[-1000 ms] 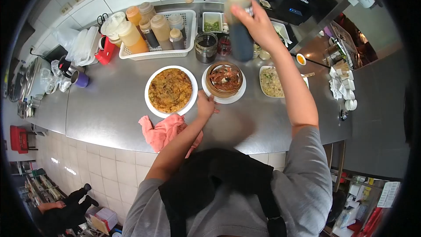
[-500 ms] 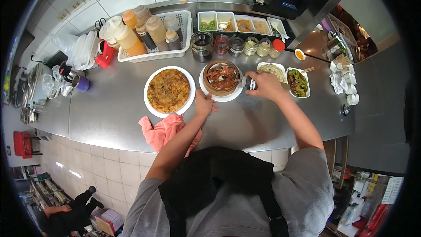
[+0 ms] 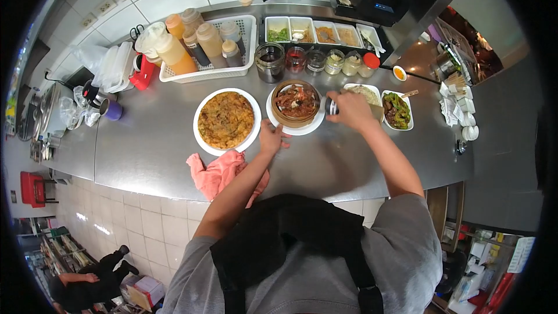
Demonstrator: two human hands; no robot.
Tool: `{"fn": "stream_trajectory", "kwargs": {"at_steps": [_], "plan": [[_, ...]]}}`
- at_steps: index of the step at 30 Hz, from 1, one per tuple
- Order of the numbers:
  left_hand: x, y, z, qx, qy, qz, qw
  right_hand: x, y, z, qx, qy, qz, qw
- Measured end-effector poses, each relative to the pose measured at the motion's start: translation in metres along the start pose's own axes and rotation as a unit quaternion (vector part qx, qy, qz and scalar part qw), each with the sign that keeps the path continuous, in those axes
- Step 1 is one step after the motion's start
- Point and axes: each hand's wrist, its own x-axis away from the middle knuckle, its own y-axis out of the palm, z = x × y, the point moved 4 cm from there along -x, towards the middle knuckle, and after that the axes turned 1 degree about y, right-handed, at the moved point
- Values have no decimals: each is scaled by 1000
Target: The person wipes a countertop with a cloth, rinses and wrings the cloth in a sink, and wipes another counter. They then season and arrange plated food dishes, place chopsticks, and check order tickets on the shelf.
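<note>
My right hand [image 3: 353,110] is wrapped round a bottle [image 3: 331,106] tipped sideways, its capped end toward the bamboo steamer [image 3: 296,103]. Dark reddish food lies in the steamer, which stands on a white plate [image 3: 317,123]. At the plate's lower left edge rests my left hand [image 3: 273,138], fingers apart, holding nothing. To its left is a white plate [image 3: 199,138] bearing a round golden-brown omelette-like dish [image 3: 226,120]. A pink cloth [image 3: 216,172] lies under my left forearm. Beyond my right hand are a white dish of pale food [image 3: 365,92] and a dish of green and brown food [image 3: 397,110].
A white basket [image 3: 232,72] of sauce bottles stands at the back. Jars [image 3: 315,61] line up beside it, with topping trays [image 3: 325,34] behind. A purple cup [image 3: 110,109] is at the left. Another person [image 3: 96,282] is at the lower left, beyond the counter.
My right hand brought the large bottle down from above the jars to the steamer's right side and tipped it. Since then it has shifted slightly. My left hand has stayed by the plate.
</note>
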Motion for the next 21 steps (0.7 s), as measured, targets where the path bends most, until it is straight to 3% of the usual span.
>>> {"fn": "stream_trajectory", "kwargs": {"at_steps": [3,5,8,11,14,15,18,21], "plan": [[21,2,7,14,-22,-2,1000,19,7,-7,-80,8,-30,996],[46,1,14,-9,-36,1,999,22,14,0,-261,75,-12,962],[72,23,36,-163,192,-71,965,27,15,-5,-452,91,89,883],[95,53,113,-232,391,-47,889,23,5,-42,-567,44,143,810],[86,37,126,-189,293,-55,936,23,-17,-82,-577,6,165,800],[80,28,126,-189,263,-45,945,22,-28,-90,-508,-53,215,833],[74,-9,165,-223,308,55,923,21,-39,-84,-440,-63,238,864],[30,-73,187,-118,390,177,896,21,4,-47,-451,96,244,853]]}}
